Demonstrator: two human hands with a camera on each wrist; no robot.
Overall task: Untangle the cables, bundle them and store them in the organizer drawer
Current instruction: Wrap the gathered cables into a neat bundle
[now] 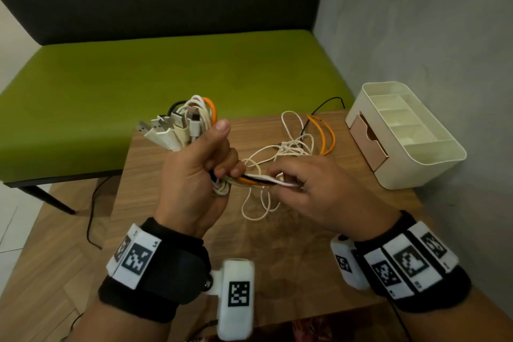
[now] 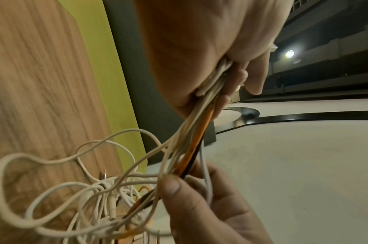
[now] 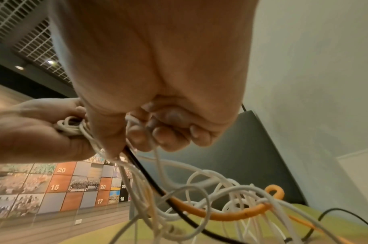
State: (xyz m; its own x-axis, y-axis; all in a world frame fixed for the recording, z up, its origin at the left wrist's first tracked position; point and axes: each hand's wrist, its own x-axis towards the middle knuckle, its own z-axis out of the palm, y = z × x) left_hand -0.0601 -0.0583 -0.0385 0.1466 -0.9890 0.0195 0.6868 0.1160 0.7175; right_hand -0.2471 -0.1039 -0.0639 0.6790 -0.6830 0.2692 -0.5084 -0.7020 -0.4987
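Head view: the left hand (image 1: pixel 194 172) gripped the cables (image 1: pixel 183 125) at frame centre; the right hand (image 1: pixel 313 189) pinched their strands. The organizer (image 1: pixel 402 133) sat at right on the tabletop (image 1: pixel 277 230).

Left wrist view: the fingers (image 2: pixel 237 79) were curled round the cables.

Right wrist view: loose loops hung at lower right.

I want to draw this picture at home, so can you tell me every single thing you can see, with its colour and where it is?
cable bundle: one, white, orange and black cords with plugs sticking up, gripped in the left hand
loose cables: a tangle, count unclear, white, orange and black, on the table between the hands and the organizer
table: one, brown wood, under the hands
organizer: one, cream, far right of the table by the wall
drawer: one, pink, in the organizer's front, partly open
bench: one, green seat with dark back, behind the table
wall: grey, on the right
left hand: fist round the bundle
right hand: pinching the cords trailing from the bundle
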